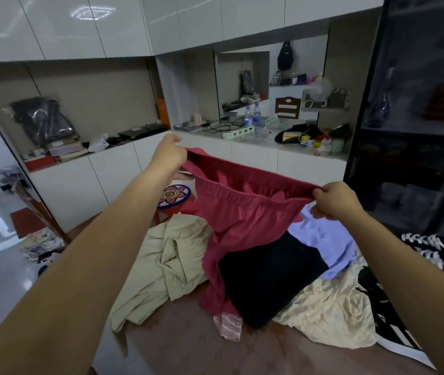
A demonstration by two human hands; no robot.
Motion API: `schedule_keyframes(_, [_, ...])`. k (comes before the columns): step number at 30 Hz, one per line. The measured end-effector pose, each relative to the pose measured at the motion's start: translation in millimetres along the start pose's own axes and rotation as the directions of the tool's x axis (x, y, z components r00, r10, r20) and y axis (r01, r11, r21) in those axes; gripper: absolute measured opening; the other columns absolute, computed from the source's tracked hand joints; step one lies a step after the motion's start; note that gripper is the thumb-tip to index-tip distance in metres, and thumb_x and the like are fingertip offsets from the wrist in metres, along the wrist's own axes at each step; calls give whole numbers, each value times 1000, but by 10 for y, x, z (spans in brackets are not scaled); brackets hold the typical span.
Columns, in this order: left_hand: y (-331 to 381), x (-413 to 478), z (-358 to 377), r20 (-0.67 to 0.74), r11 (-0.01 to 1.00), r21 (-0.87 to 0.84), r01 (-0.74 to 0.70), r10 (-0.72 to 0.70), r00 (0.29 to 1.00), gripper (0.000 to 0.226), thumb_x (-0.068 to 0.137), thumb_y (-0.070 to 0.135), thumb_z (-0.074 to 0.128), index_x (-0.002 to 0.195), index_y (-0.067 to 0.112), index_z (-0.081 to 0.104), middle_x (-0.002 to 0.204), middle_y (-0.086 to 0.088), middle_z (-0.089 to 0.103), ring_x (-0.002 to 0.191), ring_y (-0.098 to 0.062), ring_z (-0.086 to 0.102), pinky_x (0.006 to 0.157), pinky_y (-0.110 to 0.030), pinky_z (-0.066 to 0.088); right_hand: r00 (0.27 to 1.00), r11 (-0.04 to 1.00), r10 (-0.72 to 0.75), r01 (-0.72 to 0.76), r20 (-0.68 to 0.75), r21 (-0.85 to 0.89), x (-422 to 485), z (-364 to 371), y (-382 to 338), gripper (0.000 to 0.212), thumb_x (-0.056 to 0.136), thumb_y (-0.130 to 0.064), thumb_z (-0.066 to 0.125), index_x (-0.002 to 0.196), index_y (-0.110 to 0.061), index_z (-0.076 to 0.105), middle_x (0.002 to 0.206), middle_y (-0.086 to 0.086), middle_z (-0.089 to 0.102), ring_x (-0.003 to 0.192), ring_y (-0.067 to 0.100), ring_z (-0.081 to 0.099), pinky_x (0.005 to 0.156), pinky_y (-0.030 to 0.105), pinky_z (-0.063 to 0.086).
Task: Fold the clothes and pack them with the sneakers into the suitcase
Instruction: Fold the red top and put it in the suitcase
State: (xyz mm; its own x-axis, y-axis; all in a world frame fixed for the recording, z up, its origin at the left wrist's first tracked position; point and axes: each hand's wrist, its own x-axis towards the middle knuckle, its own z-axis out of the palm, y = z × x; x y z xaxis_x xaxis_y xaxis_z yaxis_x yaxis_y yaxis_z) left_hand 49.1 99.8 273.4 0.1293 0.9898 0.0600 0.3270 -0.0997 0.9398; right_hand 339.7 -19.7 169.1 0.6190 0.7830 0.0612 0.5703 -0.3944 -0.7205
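Both arms are stretched forward above the brown surface, with its near strip left bare. The clothes pile is heaped just below. The red pants are held up by the waistband, pinched at either end by the left hand and right hand. The sneakers are parked at the right edge.

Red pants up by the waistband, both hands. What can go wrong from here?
1. The red pants trail their legs into the pile against the black garment; pulling higher with the left hand and right hand may drag the pile apart.
2. The beige garment droops over the edge and may slide off.
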Motion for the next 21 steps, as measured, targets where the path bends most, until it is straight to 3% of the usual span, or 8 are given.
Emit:
schedule_keyframes(3, [41,-111,-85,3,993,-110,50,-50,999,39,95,-6,32,122,14,51,96,-14,66,64,-20,65,40,-27,53,998,930,63,-63,14,361,61,-59,-198,27,95,-9,34,90,6,56,60,16,68,60,28,70,45,27,49])
schedule_keyframes(7, [36,-189,-167,-7,989,-78,124,-125,992,31,95,-2,32,113,2,56,86,-13,64,68,-21,64,45,-26,56,997,865,-8,45,-76,499,34,-273,-427,30,93,1,33,99,-6,61,56,9,58,32,4,51,35,15,40])
schedule_keyframes(10, [9,-229,-217,7,990,-66,127,-127,992,26,93,-4,41,114,0,56,97,-15,66,73,-20,67,51,-24,57,990,881,-60,113,-128,460,30,-422,-458,33,90,2,36,104,-5,66,52,6,56,32,5,46,37,17,39])
schedule_keyframes(13, [-40,-281,-276,27,989,-123,86,-84,996,29,89,-7,49,116,-2,58,109,-20,64,80,-21,67,54,-22,57,989,904,-103,136,-102,405,-75,-529,-384,25,92,0,41,104,1,63,57,8,61,37,3,55,41,15,47])
schedule_keyframes(15, [-81,-342,-300,17,998,-52,18,-17,1000,28,89,-6,50,114,1,61,103,-18,66,73,-17,67,48,-19,54,984,886,-176,153,11,437,-152,-589,-302,21,90,-8,58,107,4,63,69,9,69,55,7,66,53,14,53])
schedule_keyframes(17, [-116,-422,-302,20,998,45,-34,33,999,24,89,-3,51,110,1,63,90,-14,68,60,-12,67,42,-16,47,966,904,-233,174,110,391,-198,-631,-215,45,73,-24,79,108,-1,63,87,10,72,76,16,70,70,23,57])
schedule_keyframes(19, [-155,-458,-292,49,998,49,-40,37,998,22,90,-1,52,110,-1,62,86,-12,68,55,-7,67,44,-15,50,966,959,-255,248,37,134,-237,-646,-161,50,63,-30,86,102,-9,63,88,7,71,81,18,68,79,34,55])
schedule_keyframes(21, [-174,-512,-287,133,989,113,-98,82,988,24,89,11,61,111,2,62,93,-9,69,68,-7,69,60,-19,56,950,955,-293,296,-108,16,-281,-654,-126,33,70,-27,82,93,-11,63,81,8,70,75,20,67,78,38,55])
